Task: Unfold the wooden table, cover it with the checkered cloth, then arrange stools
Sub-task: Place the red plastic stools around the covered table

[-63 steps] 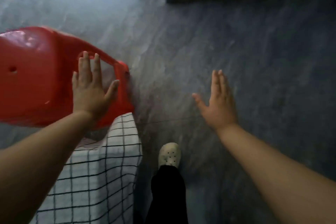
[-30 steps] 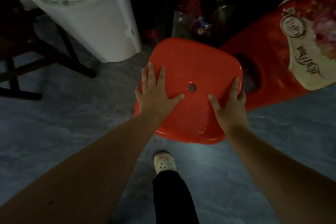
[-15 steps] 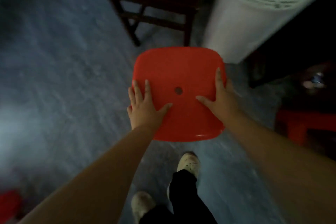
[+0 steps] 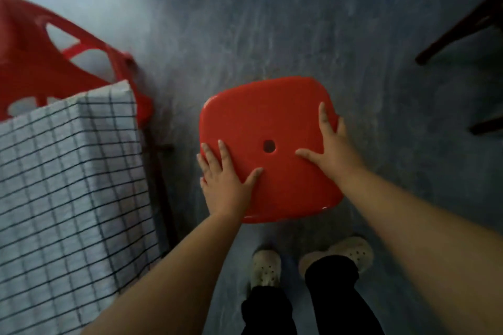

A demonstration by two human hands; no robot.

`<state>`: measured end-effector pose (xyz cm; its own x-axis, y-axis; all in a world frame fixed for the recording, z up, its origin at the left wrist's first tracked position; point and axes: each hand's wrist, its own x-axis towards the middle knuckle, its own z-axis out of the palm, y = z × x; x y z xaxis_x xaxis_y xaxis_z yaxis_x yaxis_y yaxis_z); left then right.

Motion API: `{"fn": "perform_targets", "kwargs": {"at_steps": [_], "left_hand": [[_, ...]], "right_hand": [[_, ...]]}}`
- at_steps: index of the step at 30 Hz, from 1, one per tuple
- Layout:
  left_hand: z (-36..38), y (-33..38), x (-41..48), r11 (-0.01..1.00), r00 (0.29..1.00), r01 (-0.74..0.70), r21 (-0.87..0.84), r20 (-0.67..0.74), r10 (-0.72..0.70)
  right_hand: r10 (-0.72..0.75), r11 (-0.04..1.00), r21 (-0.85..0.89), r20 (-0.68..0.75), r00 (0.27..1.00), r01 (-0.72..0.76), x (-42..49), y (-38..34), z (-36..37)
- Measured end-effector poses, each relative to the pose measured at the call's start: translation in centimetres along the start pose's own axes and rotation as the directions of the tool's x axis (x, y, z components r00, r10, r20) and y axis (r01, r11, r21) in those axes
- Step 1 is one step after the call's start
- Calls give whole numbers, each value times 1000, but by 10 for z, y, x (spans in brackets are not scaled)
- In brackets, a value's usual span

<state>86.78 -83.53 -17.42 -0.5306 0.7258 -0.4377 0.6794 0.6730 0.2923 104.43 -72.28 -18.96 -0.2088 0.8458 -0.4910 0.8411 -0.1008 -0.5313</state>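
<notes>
A red plastic stool (image 4: pixel 261 117) shows its square seat with a round hole, right in front of my feet. My left hand (image 4: pixel 226 185) holds its near left edge, thumb spread on the seat and outer fingers over the rim. My right hand (image 4: pixel 330 149) grips the right edge the same way. The checkered cloth (image 4: pixel 68 185) covers the table at the left and hangs over its corner. A second red stool (image 4: pixel 32 62) stands behind that corner, partly hidden by the cloth. Whether the held stool touches the floor cannot be told.
Grey stone-pattern floor (image 4: pixel 272 22) stretches ahead. Dark wooden chair legs (image 4: pixel 457 32) stand at the right edge. My two feet in pale clogs (image 4: pixel 307 261) are just behind the stool. A dark table leg (image 4: pixel 163 198) shows under the cloth's edge.
I have turned with the stool in both hands, away from the dark corner with the white appliance. The cloth-covered table and the other red stool are now in view at the left.
</notes>
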Motion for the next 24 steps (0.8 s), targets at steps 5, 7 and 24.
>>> {"fn": "perform_targets", "kwargs": {"at_steps": [5, 7, 24], "left_hand": [[-26, -69, 8, 999, 999, 32, -30, 18, -31], [-33, -83, 18, 999, 1000, 17, -28, 19, -16], [-20, -81, -2, 986, 987, -110, 126, -105, 123]], "right_hand": [[-25, 997, -79, 17, 1000, 26, -11, -53, 48], [-27, 998, -62, 6, 1000, 27, -9, -66, 55], [-243, 930, -308, -108, 964, 200, -69, -53, 67]]}}
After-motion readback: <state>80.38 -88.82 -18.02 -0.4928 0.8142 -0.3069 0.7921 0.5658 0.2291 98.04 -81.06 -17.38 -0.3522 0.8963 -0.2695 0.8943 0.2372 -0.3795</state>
